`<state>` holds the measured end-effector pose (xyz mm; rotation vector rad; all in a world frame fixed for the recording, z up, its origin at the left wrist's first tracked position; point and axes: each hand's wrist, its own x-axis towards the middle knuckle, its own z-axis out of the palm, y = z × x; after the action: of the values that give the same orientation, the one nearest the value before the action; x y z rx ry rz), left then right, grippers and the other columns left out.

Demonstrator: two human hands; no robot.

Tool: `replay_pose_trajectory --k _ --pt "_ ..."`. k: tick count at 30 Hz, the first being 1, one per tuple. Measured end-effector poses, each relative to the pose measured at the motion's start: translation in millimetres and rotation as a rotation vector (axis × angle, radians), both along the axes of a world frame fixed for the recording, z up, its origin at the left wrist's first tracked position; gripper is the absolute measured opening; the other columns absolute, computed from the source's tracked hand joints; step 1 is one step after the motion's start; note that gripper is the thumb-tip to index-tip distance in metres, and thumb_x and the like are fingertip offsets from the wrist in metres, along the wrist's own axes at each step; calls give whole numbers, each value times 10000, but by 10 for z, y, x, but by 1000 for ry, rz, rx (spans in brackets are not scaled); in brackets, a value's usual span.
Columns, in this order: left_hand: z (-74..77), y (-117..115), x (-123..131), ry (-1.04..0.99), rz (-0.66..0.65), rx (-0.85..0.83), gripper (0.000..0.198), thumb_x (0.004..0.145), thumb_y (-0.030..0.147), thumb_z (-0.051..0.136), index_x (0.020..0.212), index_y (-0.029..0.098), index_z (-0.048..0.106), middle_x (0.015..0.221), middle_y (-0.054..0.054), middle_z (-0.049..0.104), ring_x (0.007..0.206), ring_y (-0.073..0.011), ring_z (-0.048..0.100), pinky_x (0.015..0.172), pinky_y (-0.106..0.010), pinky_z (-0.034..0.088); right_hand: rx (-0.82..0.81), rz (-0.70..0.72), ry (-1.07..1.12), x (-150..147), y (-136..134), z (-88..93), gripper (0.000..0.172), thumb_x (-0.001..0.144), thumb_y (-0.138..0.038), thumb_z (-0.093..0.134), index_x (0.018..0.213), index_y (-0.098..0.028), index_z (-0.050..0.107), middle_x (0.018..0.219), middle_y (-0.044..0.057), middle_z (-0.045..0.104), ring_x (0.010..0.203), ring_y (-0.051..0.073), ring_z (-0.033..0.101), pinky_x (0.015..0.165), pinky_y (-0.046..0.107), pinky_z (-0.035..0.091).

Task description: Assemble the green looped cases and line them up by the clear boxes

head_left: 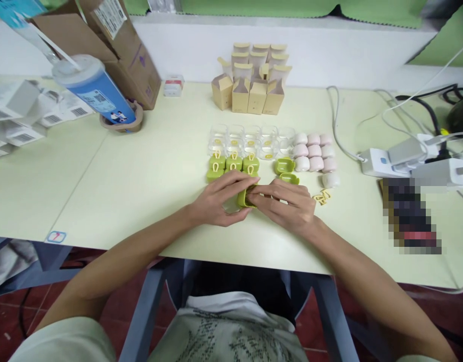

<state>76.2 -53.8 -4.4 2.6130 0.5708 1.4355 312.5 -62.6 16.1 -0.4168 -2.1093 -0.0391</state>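
Note:
My left hand (pixel 225 198) is closed around a small green plastic case (pixel 245 198), its open side turned to the right. The fingers of my right hand (pixel 287 202) reach into that opening; whether they pinch a small part inside is hidden. Just beyond my left hand stand several green cases (pixel 234 162) with cream loops on top. Two open green shells (pixel 284 166) lie past my right hand. Beside that hand's knuckles is a little pile of yellow loops (pixel 322 196).
Clear plastic cups (pixel 252 141) and pale pink and white rounded pieces (pixel 314 151) sit in rows. Open small cardboard boxes (pixel 257 93) stand behind. A blue drink cup (pixel 99 93) and a large carton (pixel 131 60) are left; a power strip (pixel 378 162) with cables and a pixelated dark object (pixel 410 211) are right.

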Motion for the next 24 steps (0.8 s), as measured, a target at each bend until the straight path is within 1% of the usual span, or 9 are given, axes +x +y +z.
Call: replay_pose_trajectory --k 3,5,8,12,16,20,24 --pt "-35 15 -10 30 1 2 827 995 314 754 1740 318 395 1271 -116 740 1107 -256 777 926 -425 714 25 -17 -85 33 3 13 154 1026 -49 731 1080 -184 784 1032 88 869 740 154 715 543 294 512" --pt "-52 18 -12 39 -20 4 855 989 285 754 1757 303 380 1260 -123 735 1098 -256 769 926 -419 712 49 -41 -184 66 -3 30 167 1050 -49 689 1083 -185 780 1042 83 864 783 161 728 547 294 505" --pt "-64 5 1 40 -65 -4 872 974 249 761 1764 257 393 1264 -140 730 1099 -251 752 929 -408 707 91 -26 -268 84 -35 49 167 1089 -72 645 1119 -180 769 1044 89 850 866 180 751 617 300 553" --pt "-76 -8 30 -27 -105 -60 788 986 274 765 1720 219 486 1273 -138 733 1108 -227 752 937 -376 697 75 26 -221 43 -80 34 136 1074 -58 664 1186 -106 723 1069 155 833 915 220 764 672 330 596" --pt "-88 18 37 -75 -87 -106 767 992 328 819 1698 263 527 1285 -121 750 1150 -215 762 956 -358 693 21 13 -206 30 -58 13 211 1064 -32 665 1249 -125 706 1139 160 831 925 215 772 722 334 639" --pt "-81 53 18 -92 -94 -118 769 957 309 874 1662 224 578 1294 -140 756 1169 -218 764 977 -362 685 27 35 -181 66 -11 14 275 1033 -8 702 1297 -87 696 1165 199 815 976 236 782 762 353 679" --pt "-63 79 -7 -99 -76 -97 787 940 320 896 1658 235 585 1238 -119 758 1090 -204 758 895 -336 677 38 62 -162 100 2 23 327 1005 17 721 1323 -55 697 1213 248 804 1081 290 791 851 418 720"
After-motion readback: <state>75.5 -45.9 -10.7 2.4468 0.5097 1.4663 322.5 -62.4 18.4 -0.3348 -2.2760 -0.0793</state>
